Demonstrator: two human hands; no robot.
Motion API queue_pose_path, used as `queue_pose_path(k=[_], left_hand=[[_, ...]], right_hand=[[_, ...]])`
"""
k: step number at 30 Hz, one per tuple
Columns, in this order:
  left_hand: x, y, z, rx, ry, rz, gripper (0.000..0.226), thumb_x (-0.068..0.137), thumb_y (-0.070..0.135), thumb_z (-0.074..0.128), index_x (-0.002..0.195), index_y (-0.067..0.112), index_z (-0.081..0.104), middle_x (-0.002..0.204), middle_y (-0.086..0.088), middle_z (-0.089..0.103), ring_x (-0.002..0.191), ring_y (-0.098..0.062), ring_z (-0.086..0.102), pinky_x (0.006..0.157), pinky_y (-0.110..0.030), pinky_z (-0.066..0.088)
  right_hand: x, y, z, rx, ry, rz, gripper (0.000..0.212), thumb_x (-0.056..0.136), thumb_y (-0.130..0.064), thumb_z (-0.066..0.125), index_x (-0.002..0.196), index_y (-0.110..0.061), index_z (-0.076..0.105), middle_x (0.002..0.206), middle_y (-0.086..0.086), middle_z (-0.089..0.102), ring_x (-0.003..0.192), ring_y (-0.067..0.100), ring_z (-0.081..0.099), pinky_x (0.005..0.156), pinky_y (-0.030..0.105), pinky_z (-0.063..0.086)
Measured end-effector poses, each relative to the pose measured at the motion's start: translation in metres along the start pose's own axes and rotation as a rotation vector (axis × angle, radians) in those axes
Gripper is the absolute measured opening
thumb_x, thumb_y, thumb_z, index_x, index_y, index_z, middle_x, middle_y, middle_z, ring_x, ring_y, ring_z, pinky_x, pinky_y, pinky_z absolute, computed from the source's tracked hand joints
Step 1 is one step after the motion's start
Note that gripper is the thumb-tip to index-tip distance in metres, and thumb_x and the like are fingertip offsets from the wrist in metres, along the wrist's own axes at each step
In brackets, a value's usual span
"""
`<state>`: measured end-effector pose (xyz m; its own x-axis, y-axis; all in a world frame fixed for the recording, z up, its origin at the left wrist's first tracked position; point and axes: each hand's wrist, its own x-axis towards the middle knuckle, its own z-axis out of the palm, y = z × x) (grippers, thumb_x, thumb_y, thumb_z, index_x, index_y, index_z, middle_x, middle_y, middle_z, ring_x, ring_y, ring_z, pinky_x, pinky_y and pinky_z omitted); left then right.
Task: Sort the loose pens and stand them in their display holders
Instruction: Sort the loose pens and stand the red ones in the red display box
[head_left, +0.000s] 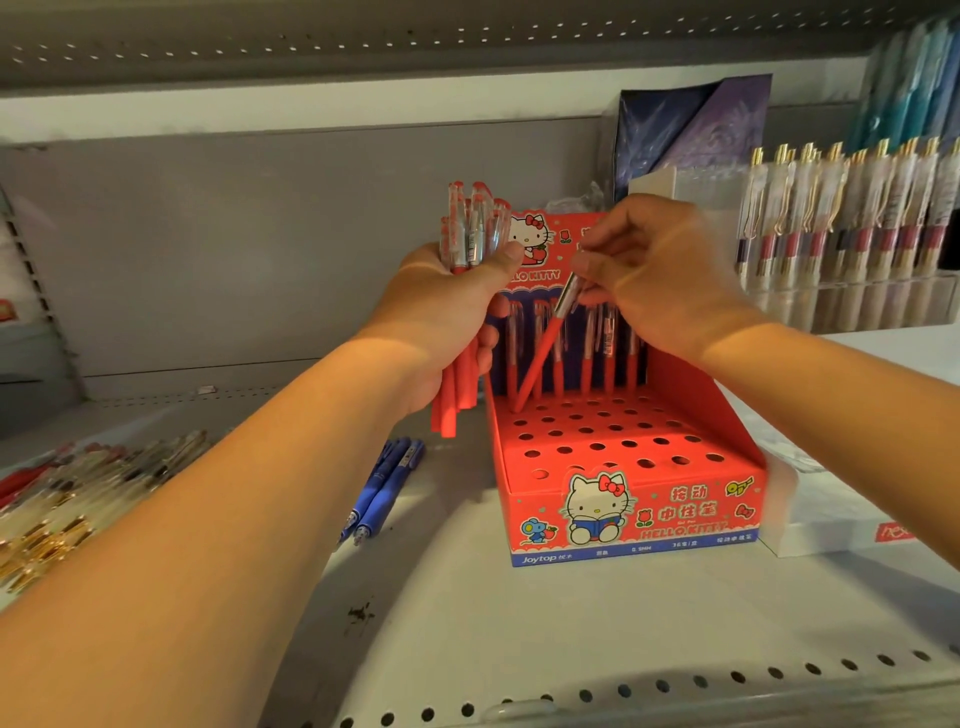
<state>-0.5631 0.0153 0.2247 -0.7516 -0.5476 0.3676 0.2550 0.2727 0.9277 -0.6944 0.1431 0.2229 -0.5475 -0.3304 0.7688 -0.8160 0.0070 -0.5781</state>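
Fingers of the left hand (452, 306) were curled tight round a bundle of red pens (470, 234), with the clear caps above the thumb and the red barrels sticking out below the palm. The right hand (660, 270) pinched a single red pen (540, 353) by its upper end between thumb and fingertips. That pen slanted down and left from the fingers, its tip at a hole in the back-left corner of the red display holder (639, 499) (seated or only touching the rim, could not tell). Just below the right fingers a row of red pens (587, 348) stood upright in the rearmost holes. Blue pens (384, 488) lay flat on the shelf (519, 623) below the left fingers, beside the holder. Loose clear and gold pens (78, 493) lay well left of them.
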Motion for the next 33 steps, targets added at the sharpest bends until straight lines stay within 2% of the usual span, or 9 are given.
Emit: queue_pose_path(k=[7, 9, 12, 15, 19, 22, 25, 28, 33], left_hand=[[-0.003, 0.002, 0.002, -0.062, -0.067, -0.015, 0.017, 0.091, 0.033, 0.069, 0.087, 0.021, 0.058, 0.061, 0.0, 0.058, 0.04, -0.011, 0.045, 0.038, -0.021, 0.038], [-0.003, 0.002, 0.002, -0.07, -0.069, -0.017, 0.018, 0.091, 0.032, 0.07, 0.085, 0.019, 0.058, 0.061, 0.0, 0.058, 0.039, -0.011, 0.045, 0.038, -0.021, 0.037], [-0.003, 0.001, 0.001, -0.058, -0.087, 0.005, 0.017, 0.091, 0.03, 0.07, 0.086, 0.018, 0.06, 0.061, -0.001, 0.06, 0.04, -0.012, 0.045, 0.038, -0.021, 0.039], [-0.002, 0.0, 0.001, -0.048, -0.097, 0.034, 0.016, 0.091, 0.028, 0.07, 0.087, 0.016, 0.061, 0.063, -0.001, 0.063, 0.04, -0.012, 0.048, 0.038, -0.021, 0.041], [-0.002, 0.0, 0.0, -0.058, -0.087, 0.031, 0.012, 0.092, 0.027, 0.07, 0.093, 0.017, 0.062, 0.067, -0.002, 0.069, 0.042, -0.013, 0.052, 0.04, -0.021, 0.043], [-0.001, 0.0, -0.001, -0.041, -0.096, 0.034, 0.01, 0.093, 0.025, 0.068, 0.098, 0.018, 0.063, 0.071, -0.003, 0.071, 0.043, -0.014, 0.055, 0.04, -0.021, 0.043], [0.0, -0.001, 0.0, -0.012, -0.128, 0.049, 0.009, 0.094, 0.024, 0.067, 0.099, 0.017, 0.064, 0.071, -0.003, 0.072, 0.044, -0.015, 0.056, 0.04, -0.022, 0.043], [0.0, -0.002, 0.001, 0.01, -0.163, 0.056, 0.011, 0.093, 0.025, 0.067, 0.101, 0.017, 0.065, 0.07, -0.002, 0.072, 0.046, -0.016, 0.06, 0.041, -0.022, 0.045], [-0.001, -0.003, 0.002, 0.011, -0.21, 0.051, 0.017, 0.092, 0.027, 0.069, 0.105, 0.018, 0.064, 0.077, -0.007, 0.075, 0.052, -0.019, 0.067, 0.044, -0.026, 0.051]], right_hand=[[0.0, 0.005, 0.002, -0.009, -0.059, -0.016, 0.032, 0.085, -0.001, 0.072, 0.073, -0.028, 0.06, 0.08, 0.006, 0.068, 0.073, 0.02, 0.072, 0.069, 0.04, 0.062], [-0.004, 0.005, 0.006, 0.005, -0.152, -0.011, 0.032, 0.087, 0.005, 0.068, 0.076, -0.025, 0.061, 0.08, 0.005, 0.068, 0.07, 0.016, 0.072, 0.068, 0.035, 0.062], [-0.009, 0.002, 0.01, -0.007, -0.319, -0.056, 0.035, 0.088, 0.01, 0.062, 0.09, -0.026, 0.065, 0.092, 0.002, 0.07, 0.084, 0.016, 0.071, 0.078, 0.029, 0.06], [-0.012, -0.003, 0.008, -0.147, -0.462, -0.131, 0.044, 0.089, 0.003, 0.063, 0.108, -0.037, 0.064, 0.106, -0.009, 0.07, 0.097, 0.002, 0.065, 0.088, 0.018, 0.051], [-0.02, -0.006, 0.01, -0.234, -0.61, -0.128, 0.046, 0.091, -0.002, 0.062, 0.107, -0.045, 0.061, 0.105, -0.021, 0.066, 0.102, -0.004, 0.061, 0.082, 0.0, 0.042], [-0.019, -0.007, 0.011, -0.134, -0.555, -0.094, 0.037, 0.091, 0.001, 0.059, 0.107, -0.031, 0.064, 0.099, -0.013, 0.069, 0.092, 0.0, 0.066, 0.078, 0.007, 0.048], [-0.015, -0.012, 0.011, 0.169, -0.399, 0.046, 0.027, 0.091, 0.004, 0.058, 0.109, -0.015, 0.063, 0.099, 0.005, 0.07, 0.084, 0.014, 0.068, 0.073, 0.027, 0.057], [-0.012, -0.019, 0.008, 0.508, -0.316, 0.175, 0.012, 0.094, -0.002, 0.058, 0.099, -0.011, 0.064, 0.086, 0.008, 0.07, 0.076, 0.016, 0.068, 0.067, 0.029, 0.056], [-0.014, -0.021, 0.005, 0.606, -0.319, 0.253, 0.012, 0.096, -0.014, 0.059, 0.089, -0.007, 0.066, 0.075, 0.009, 0.07, 0.071, 0.022, 0.069, 0.073, 0.033, 0.058]])
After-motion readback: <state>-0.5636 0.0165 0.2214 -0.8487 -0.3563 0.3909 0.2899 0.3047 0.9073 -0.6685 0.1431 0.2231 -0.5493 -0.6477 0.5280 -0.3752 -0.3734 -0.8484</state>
